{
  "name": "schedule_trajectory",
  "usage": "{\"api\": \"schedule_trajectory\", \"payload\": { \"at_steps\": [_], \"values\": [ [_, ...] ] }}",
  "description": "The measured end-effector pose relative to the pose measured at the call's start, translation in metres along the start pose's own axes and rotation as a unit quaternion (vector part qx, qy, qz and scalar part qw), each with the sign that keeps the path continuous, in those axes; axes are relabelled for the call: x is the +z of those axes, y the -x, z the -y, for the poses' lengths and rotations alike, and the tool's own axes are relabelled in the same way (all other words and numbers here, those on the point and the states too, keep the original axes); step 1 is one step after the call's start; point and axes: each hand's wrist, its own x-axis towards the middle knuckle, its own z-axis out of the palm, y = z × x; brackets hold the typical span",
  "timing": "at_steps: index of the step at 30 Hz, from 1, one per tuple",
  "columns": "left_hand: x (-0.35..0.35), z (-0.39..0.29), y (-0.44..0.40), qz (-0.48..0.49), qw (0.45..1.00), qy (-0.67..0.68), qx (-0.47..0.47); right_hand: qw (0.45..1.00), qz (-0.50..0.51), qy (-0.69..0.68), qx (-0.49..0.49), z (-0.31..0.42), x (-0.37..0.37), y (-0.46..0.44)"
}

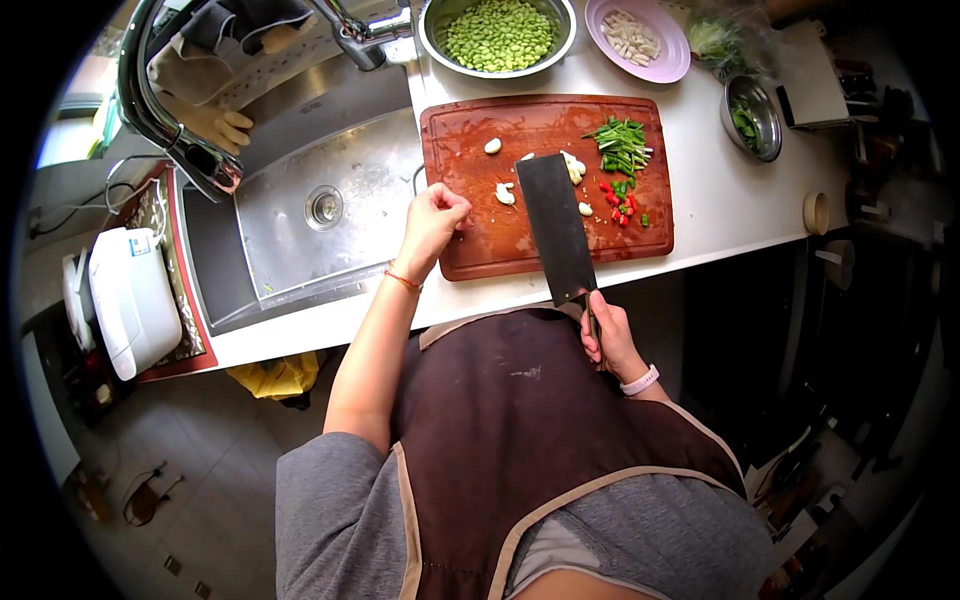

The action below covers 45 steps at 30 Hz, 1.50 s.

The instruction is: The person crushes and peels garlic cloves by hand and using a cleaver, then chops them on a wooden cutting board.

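Observation:
A black cleaver (556, 225) is in my right hand (612, 340), fingers wrapped round its handle, the broad blade over the middle of the wooden cutting board (470, 250). My left hand (434, 225) is at the board's left edge with its fingers curled together; whether something is between them I cannot make out. Left of the blade lie a garlic clove (492, 146) and a crushed clove (505, 193). More garlic (573, 167) shows past the blade's far end, partly hidden. To the right are cut green stalks (622, 145) and chopped red and green chilies (621, 203).
Behind the board stand a metal bowl of green beans (500, 35) and a pink plate (640, 40) with pale pieces. A small metal bowl (752, 118) with greens is at the right. The sink (300, 215) and faucet (370, 45) lie left; a white appliance (135, 300) stands beyond.

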Motion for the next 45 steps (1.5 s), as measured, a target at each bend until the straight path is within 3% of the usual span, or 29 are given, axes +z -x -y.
{"api": "schedule_trajectory", "payload": {
  "at_steps": [3, 5, 6, 7, 8, 10, 12, 13, 14, 15, 16, 20, 23, 25, 27, 29, 31, 34, 35, 36, 37, 38, 39, 41, 43, 45],
  "values": [
    [-0.012, -0.003, 0.003, -0.101, 0.992, -0.052, 0.051, 1.0, -0.009, -0.003, -0.008, 0.003, -0.003, 0.002],
    [-0.058, 0.022, -0.014, -0.275, 0.938, -0.154, 0.143, 1.0, -0.011, -0.007, -0.015, 0.004, -0.006, 0.005],
    [-0.083, 0.026, -0.017, -0.335, 0.899, -0.245, 0.14, 1.0, -0.02, -0.015, -0.015, 0.004, -0.007, 0.006],
    [-0.09, 0.013, -0.007, -0.358, 0.809, -0.451, 0.123, 0.999, -0.029, -0.022, -0.016, 0.005, -0.009, 0.006],
    [-0.081, 0.007, 0.004, -0.384, 0.674, -0.618, 0.123, 0.999, -0.029, -0.023, -0.016, 0.005, -0.01, 0.006],
    [-0.06, 0.002, 0.013, -0.394, 0.507, -0.758, 0.117, 0.999, -0.03, -0.043, -0.008, 0.003, -0.014, 0.005],
    [-0.038, 0.001, 0.013, -0.292, 0.639, -0.684, 0.196, 0.999, -0.028, -0.043, -0.008, 0.004, -0.016, 0.003],
    [-0.019, -0.006, 0.013, -0.192, 0.755, -0.565, 0.272, 0.999, -0.026, -0.041, -0.007, 0.004, -0.017, 0.003],
    [-0.004, -0.003, 0.009, -0.086, 0.78, -0.543, 0.299, 0.999, -0.026, -0.04, -0.005, 0.004, -0.017, 0.004],
    [0.011, 0.0, 0.006, -0.033, 0.74, -0.565, 0.362, 0.999, -0.023, -0.043, 0.0, 0.005, -0.018, 0.003],
    [0.025, -0.001, 0.003, 0.005, 0.736, -0.563, 0.376, 0.999, -0.021, -0.046, 0.006, 0.006, -0.019, 0.003],
    [0.045, 0.002, -0.014, -0.008, 0.72, -0.571, 0.395, 0.999, -0.017, -0.031, 0.0, 0.009, -0.027, 0.003],
    [0.042, -0.004, -0.018, -0.009, 0.749, -0.582, 0.317, 0.999, -0.026, -0.021, 0.0, 0.008, -0.032, 0.004],
    [0.039, -0.005, -0.02, -0.034, 0.813, -0.492, 0.31, 0.999, -0.029, -0.025, -0.004, 0.007, -0.036, 0.003],
    [0.042, -0.008, -0.012, -0.032, 0.785, -0.521, 0.333, 0.999, -0.029, -0.031, -0.001, 0.006, -0.038, 0.002],
    [0.047, -0.009, -0.005, -0.003, 0.722, -0.59, 0.362, 0.999, -0.028, -0.035, 0.0, 0.007, -0.039, 0.001],
    [0.047, -0.002, -0.006, 0.02, 0.705, -0.625, 0.335, 0.997, -0.026, -0.066, 0.009, 0.01, -0.039, -0.001],
    [0.052, -0.003, -0.007, -0.005, 0.776, -0.55, 0.309, 0.999, -0.028, -0.022, -0.035, 0.019, -0.034, 0.0],
    [0.054, -0.007, -0.005, -0.006, 0.775, -0.55, 0.31, 0.999, -0.027, -0.022, -0.035, 0.024, -0.028, 0.002],
    [0.056, -0.012, -0.001, 0.053, 0.928, -0.322, 0.183, 0.995, -0.027, -0.075, -0.052, 0.032, -0.02, 0.005],
    [0.059, -0.022, 0.006, 0.107, 0.992, -0.063, 0.039, 0.989, -0.027, -0.128, -0.07, 0.04, -0.011, 0.01],
    [0.059, -0.036, 0.015, 0.163, 0.986, 0.041, 0.001, 0.979, -0.024, -0.186, -0.08, 0.05, -0.002, 0.013],
    [0.064, -0.047, 0.026, 0.163, 0.986, 0.04, 0.002, 0.979, -0.024, -0.186, -0.081, 0.061, 0.008, 0.014],
    [0.074, -0.064, 0.049, 0.254, 0.921, 0.286, -0.075, 0.955, -0.042, -0.247, -0.156, 0.082, 0.026, 0.014],
    [0.082, -0.073, 0.064, 0.307, 0.88, 0.354, -0.072, 0.946, -0.039, -0.271, -0.173, 0.103, 0.037, 0.016],
    [0.086, -0.081, 0.073, 0.322, 0.874, 0.357, -0.068, 0.937, -0.033, -0.249, -0.244, 0.123, 0.049, 0.022]
  ]
}}
